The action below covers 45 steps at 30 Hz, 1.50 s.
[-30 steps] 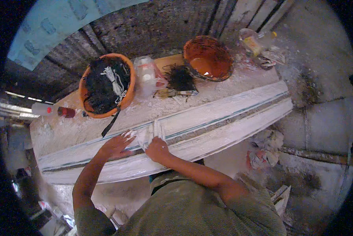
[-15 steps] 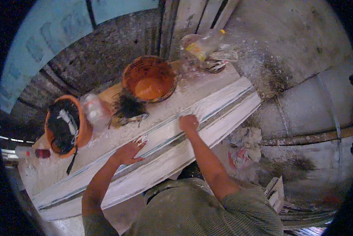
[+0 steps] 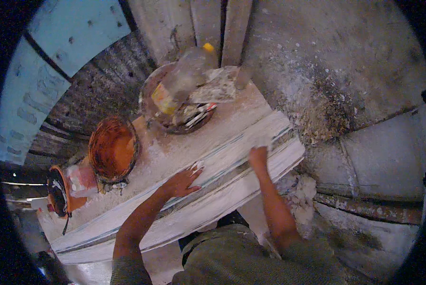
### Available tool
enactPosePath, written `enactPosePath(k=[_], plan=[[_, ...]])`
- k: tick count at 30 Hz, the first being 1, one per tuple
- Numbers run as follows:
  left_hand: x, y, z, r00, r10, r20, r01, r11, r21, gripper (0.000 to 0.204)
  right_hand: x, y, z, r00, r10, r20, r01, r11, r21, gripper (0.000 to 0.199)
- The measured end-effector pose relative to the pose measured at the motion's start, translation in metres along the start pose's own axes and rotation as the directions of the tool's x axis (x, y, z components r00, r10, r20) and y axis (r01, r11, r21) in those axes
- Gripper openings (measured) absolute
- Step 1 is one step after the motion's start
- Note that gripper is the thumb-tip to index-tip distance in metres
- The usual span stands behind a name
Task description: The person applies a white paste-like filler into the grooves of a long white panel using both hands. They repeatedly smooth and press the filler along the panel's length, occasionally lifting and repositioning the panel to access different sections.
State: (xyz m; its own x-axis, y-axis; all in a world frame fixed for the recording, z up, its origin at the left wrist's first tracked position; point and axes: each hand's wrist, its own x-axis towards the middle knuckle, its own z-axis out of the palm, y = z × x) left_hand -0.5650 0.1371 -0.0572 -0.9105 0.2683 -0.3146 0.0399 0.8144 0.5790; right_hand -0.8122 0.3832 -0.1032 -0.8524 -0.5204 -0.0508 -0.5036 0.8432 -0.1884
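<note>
Far to the left of the left hand, an orange bucket [image 3: 69,197] sits on the dusty bench [image 3: 153,164]. It has black stuff and white string in it. Next to it, nearer the left hand, is a see-through, pinkish plastic thing [image 3: 81,179]. Then comes an orange-brown bowl [image 3: 121,151], to the left of the left hand and a bit past it.

Straight past the left hand is a round tub [image 3: 146,102]. A clear bottle [image 3: 179,78] with a yellow cap leans there, and a flat, spotty piece [image 3: 217,85] is beside it.

The left hand [image 3: 182,183] rests on a long white board [image 3: 222,164], fingers spread, with white on the tips. The board lies under both hands, with a gray stripe and blue-green lines.

The right hand [image 3: 259,160] is apart from the left one, over the right part of the board. Its fingers are curled up tight around a pale thing [image 3: 264,144], too blurry to tell what it is.

To the right of the right hand and closer to the body is a crumpled, pale heap [image 3: 300,199]. Farther right and past the hand, brown bits [image 3: 329,116] lie on the floor.
</note>
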Motion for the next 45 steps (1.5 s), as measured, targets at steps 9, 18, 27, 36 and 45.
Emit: enactPosePath(k=[9,18,27,36,45], plan=[[0.163,0.030,-0.010,0.993,0.097,-0.072,-0.092,0.994,0.059,0.072,0.040,-0.025,-0.014,0.934,-0.115,0.338,0.106,0.993,0.045,0.033],[0.239,0.086,0.007,0.937,0.199,-0.287,-0.185,0.980,0.076,0.069,0.136,0.143,0.004,0.992,-0.111,0.062,0.126,0.927,-0.354,0.019],[0.019,0.026,0.039,0.966,0.174,-0.192,-0.134,0.970,0.201,0.064,0.015,0.023,0.006,0.968,-0.190,0.163,0.239,0.899,-0.368,0.020],[-0.210,-0.013,0.059,0.981,-0.177,-0.075,0.190,0.954,0.232,0.066,-0.128,-0.168,-0.004,0.888,-0.127,0.442,0.139,0.990,0.004,0.042],[-0.233,-0.016,0.051,0.976,-0.139,-0.168,0.169,0.969,0.180,0.069,-0.149,-0.173,0.026,0.906,-0.248,0.343,0.257,0.966,0.020,0.038]])
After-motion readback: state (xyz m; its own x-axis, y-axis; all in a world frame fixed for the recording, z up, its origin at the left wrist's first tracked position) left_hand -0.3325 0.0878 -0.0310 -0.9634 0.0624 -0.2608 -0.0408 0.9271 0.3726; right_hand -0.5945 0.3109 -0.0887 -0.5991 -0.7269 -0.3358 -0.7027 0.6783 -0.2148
